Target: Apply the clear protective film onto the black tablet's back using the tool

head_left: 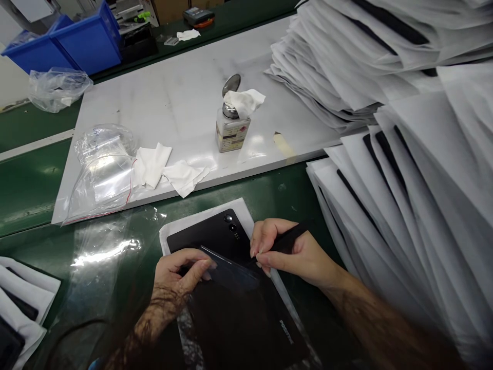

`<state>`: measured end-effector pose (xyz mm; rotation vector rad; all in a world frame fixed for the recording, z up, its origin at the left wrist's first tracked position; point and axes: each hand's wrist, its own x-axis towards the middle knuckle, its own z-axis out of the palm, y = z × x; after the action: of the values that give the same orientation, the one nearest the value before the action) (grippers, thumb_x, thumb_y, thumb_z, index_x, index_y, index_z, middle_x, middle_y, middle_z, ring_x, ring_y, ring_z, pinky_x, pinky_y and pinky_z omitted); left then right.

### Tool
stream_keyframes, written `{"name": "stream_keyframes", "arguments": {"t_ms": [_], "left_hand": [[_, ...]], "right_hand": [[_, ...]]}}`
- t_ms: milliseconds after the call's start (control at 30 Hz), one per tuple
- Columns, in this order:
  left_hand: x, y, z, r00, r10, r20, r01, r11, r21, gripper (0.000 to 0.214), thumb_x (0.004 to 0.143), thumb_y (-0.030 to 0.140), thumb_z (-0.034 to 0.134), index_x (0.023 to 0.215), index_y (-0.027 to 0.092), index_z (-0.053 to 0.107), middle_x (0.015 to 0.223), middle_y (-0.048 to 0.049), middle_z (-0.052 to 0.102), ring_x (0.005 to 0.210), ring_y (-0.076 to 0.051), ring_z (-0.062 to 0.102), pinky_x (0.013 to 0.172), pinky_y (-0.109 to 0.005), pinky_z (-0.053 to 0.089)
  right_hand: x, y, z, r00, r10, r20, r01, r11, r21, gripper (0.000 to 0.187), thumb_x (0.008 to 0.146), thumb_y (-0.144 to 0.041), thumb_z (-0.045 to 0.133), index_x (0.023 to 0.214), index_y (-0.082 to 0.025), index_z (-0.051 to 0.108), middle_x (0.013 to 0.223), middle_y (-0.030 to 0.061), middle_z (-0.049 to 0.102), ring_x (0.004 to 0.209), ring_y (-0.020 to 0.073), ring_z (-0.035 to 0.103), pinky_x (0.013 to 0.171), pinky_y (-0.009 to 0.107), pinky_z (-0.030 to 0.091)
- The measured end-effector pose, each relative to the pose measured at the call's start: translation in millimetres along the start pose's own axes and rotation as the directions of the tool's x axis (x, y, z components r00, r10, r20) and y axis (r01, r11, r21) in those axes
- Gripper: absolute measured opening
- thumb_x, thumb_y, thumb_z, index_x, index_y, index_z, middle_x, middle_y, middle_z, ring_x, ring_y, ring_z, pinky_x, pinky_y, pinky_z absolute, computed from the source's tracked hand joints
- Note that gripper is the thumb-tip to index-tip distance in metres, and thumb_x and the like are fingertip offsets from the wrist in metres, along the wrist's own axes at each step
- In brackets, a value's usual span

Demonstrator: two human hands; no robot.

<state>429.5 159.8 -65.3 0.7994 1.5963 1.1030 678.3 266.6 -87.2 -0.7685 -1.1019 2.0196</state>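
Observation:
A black tablet (pixel 246 318) lies back side up on a white sleeve (pixel 243 208), with its camera lenses toward the far end and pale lettering near its right edge. Above its back, a sheet of clear film (pixel 231 267) is lifted, its far edge raised and catching the light. My left hand (pixel 185 272) pinches the left end of this film between thumb and fingers. At the tablet's right edge, my right hand (pixel 285 249) is closed around a slim black tool (pixel 295 236). The tool's tip is near the film's right end; whether it touches the film is unclear.
Tall stacks of white sleeves (pixel 370 205) with dark devices crowd the right side. On the raised grey board (pixel 185 103) stand a solvent bottle (pixel 233 131), its lid up, white wipes (pixel 152 164) and clear plastic bags (pixel 103 174). Blue bins (pixel 84 43) sit at the back left.

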Motion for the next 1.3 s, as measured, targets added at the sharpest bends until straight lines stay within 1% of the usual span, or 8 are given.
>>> {"name": "stream_keyframes", "arguments": {"t_ms": [167,333,400,600,767,867,1133,1300], "left_hand": [[1.2,-4.5,-2.0,1.0,0.023,0.02,-0.023,0.999,0.049,0.015,0.094,0.043,0.1,0.081,0.036,0.101,0.08,0.0025,0.096,0.068,-0.02,0.085,0.072,-0.029,0.069],[3.6,-15.6,-5.5,0.994,0.066,0.092,-0.077,0.989,0.124,0.008,0.089,0.038,0.103,0.081,0.037,0.103,0.081,0.0004,0.098,0.08,-0.026,0.094,0.081,-0.031,0.074],[5.8,-23.3,-9.3,0.99,0.081,0.118,-0.097,0.985,0.141,0.007,0.09,0.038,0.103,0.083,0.038,0.104,0.084,0.0006,0.099,0.083,-0.027,0.096,0.087,-0.031,0.076],[12.6,-44.4,-20.6,0.961,0.182,0.206,-0.226,0.949,0.218,0.009,0.102,0.043,0.101,0.095,0.046,0.107,0.088,0.0035,0.101,0.083,-0.026,0.098,0.086,-0.029,0.079],[13.0,-51.0,-19.4,0.953,0.217,0.212,-0.26,0.944,0.201,0.011,0.105,0.043,0.1,0.097,0.043,0.107,0.089,0.0016,0.101,0.083,-0.026,0.098,0.081,-0.027,0.078],[12.3,-49.7,-18.0,0.952,0.226,0.206,-0.262,0.95,0.168,0.011,0.103,0.044,0.1,0.095,0.042,0.107,0.087,0.0011,0.101,0.08,-0.026,0.098,0.084,-0.028,0.079],[3.7,-24.0,-10.9,0.988,0.077,0.133,-0.101,0.978,0.185,0.009,0.096,0.041,0.103,0.088,0.04,0.105,0.086,0.0013,0.1,0.085,-0.027,0.096,0.089,-0.031,0.076],[8.7,-34.5,-12.4,0.97,0.187,0.157,-0.212,0.964,0.16,0.011,0.098,0.043,0.101,0.088,0.041,0.106,0.078,0.0009,0.096,0.073,-0.026,0.092,0.082,-0.029,0.078]], "right_hand": [[-2.8,1.9,1.8,0.996,-0.085,-0.019,0.086,0.996,0.019,0.037,0.081,-0.038,0.124,0.077,-0.028,0.088,0.081,0.0015,0.087,0.057,0.0172,0.078,0.048,0.026,0.063],[8.7,9.6,-1.1,0.907,-0.204,-0.369,0.17,0.978,-0.122,0.045,0.075,-0.044,0.127,0.076,-0.028,0.086,0.076,-0.0014,0.084,0.057,0.0159,0.076,0.055,0.028,0.066],[14.8,13.1,-1.3,0.886,-0.206,-0.416,0.144,0.974,-0.175,0.048,0.071,-0.047,0.128,0.074,-0.027,0.084,0.072,-0.0018,0.082,0.057,0.0164,0.076,0.057,0.029,0.067],[21.0,18.6,2.0,0.896,-0.193,-0.4,0.105,0.967,-0.232,0.051,0.071,-0.052,0.127,0.073,-0.027,0.083,0.076,-0.0007,0.084,0.059,0.0182,0.077,0.059,0.032,0.07],[19.9,19.7,0.3,0.877,-0.232,-0.42,0.118,0.953,-0.279,0.054,0.07,-0.057,0.127,0.071,-0.027,0.082,0.073,-0.0014,0.081,0.058,0.0184,0.079,0.057,0.031,0.07],[19.8,19.8,0.6,0.883,-0.222,-0.414,0.104,0.951,-0.29,0.054,0.071,-0.058,0.127,0.072,-0.027,0.082,0.074,-0.0017,0.08,0.059,0.0184,0.078,0.059,0.032,0.072],[20.6,16.7,3.7,0.879,-0.216,-0.424,0.092,0.951,-0.295,0.052,0.07,-0.055,0.127,0.071,-0.028,0.083,0.074,-0.0007,0.081,0.06,0.0188,0.078,0.059,0.033,0.07],[20.7,15.5,5.3,0.884,-0.208,-0.418,0.086,0.953,-0.292,0.052,0.071,-0.055,0.126,0.07,-0.028,0.082,0.074,-0.0003,0.081,0.061,0.0195,0.077,0.06,0.034,0.071]]}}
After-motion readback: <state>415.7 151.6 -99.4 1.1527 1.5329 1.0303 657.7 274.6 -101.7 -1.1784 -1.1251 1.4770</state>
